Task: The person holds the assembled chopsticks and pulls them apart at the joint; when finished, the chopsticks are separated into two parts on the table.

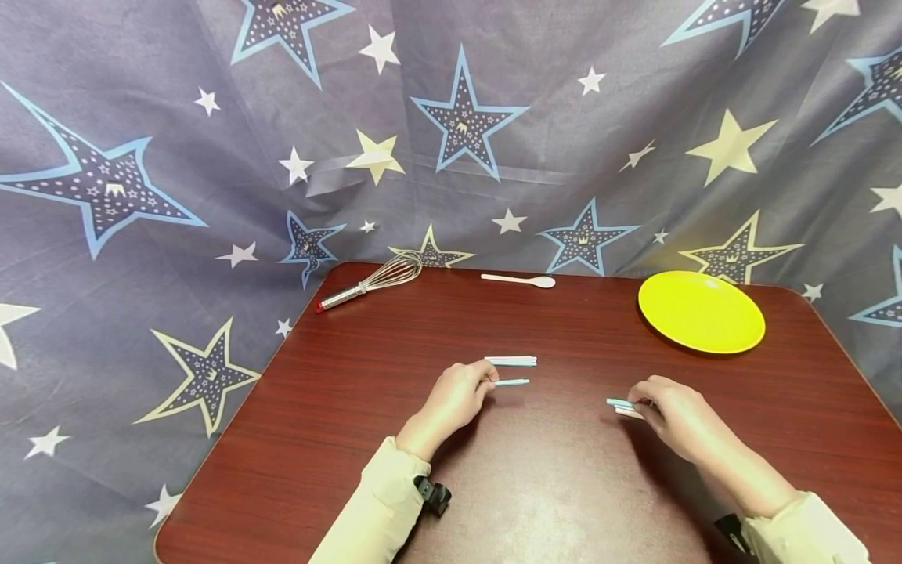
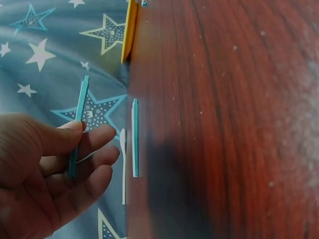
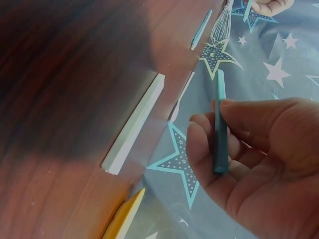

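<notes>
Between thumb and fingers, my left hand (image 1: pixel 458 395) pinches a slim light-blue stick (image 2: pixel 81 102) with a narrowed tip, held above the table. Just beyond it a small group of similar sticks (image 1: pixel 510 361), pale and light blue, lies on the tabletop. My right hand (image 1: pixel 672 411) also pinches a light-blue stick (image 3: pixel 220 124), raised off the wood. Beneath that hand a pale stick (image 3: pixel 134 127) rests on the table. In the head view the right fingers partly cover this stick and the held one.
The brown wooden table (image 1: pixel 557 486) backs onto a star-patterned cloth (image 1: pixel 535 70). Along its far side lie a metal whisk (image 1: pixel 373 282), a white spoon (image 1: pixel 519 280) and, at the right, a yellow plate (image 1: pixel 701 312).
</notes>
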A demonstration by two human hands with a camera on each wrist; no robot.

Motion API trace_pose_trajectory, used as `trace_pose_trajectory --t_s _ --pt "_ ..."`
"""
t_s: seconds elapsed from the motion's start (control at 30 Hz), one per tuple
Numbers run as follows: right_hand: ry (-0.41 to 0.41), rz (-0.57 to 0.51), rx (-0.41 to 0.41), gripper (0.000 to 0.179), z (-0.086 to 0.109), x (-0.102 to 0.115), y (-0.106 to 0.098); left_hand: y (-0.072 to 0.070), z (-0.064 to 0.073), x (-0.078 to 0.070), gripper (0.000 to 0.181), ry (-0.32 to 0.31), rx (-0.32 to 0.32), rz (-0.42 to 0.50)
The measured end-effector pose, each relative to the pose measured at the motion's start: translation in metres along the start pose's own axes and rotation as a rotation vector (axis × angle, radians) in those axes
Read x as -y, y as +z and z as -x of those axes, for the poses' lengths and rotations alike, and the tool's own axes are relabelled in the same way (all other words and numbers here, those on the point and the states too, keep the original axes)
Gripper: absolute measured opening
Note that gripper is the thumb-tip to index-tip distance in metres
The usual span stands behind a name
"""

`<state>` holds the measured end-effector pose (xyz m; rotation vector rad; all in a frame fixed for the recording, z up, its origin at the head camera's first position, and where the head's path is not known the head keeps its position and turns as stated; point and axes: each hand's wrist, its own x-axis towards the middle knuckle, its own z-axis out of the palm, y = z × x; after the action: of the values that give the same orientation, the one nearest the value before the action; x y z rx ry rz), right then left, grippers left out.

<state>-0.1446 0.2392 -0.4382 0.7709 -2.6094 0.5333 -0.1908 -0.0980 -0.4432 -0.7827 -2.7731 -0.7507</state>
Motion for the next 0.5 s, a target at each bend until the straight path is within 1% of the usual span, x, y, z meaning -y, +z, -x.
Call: trace_pose_trajectory --t_s 0.13,0.27,0.37,0.5 --pt "-0.004 0.0 -0.016 0.029 0.0004 -0.003 0.001 0.0001 -0.003 0.0006 0.004 -0.019 0.008 -0.015" --pt "0.011 0.003 -0.017 0.027 0.0004 -0.0053 0.001 0.001 -0.006 0.0016 0.003 -0.031 0.009 -0.031" --pt "0.027 0.015 -0.005 0.026 0.0002 -0.0072 0.0006 0.0017 -0.0079 0.002 0.004 -0.019 -0.008 -0.049" --pt "0.047 0.038 0.016 0.025 0.0001 -0.0097 -0.0003 0.0025 -0.0106 0.0026 0.004 -0.005 -0.019 -0.047"
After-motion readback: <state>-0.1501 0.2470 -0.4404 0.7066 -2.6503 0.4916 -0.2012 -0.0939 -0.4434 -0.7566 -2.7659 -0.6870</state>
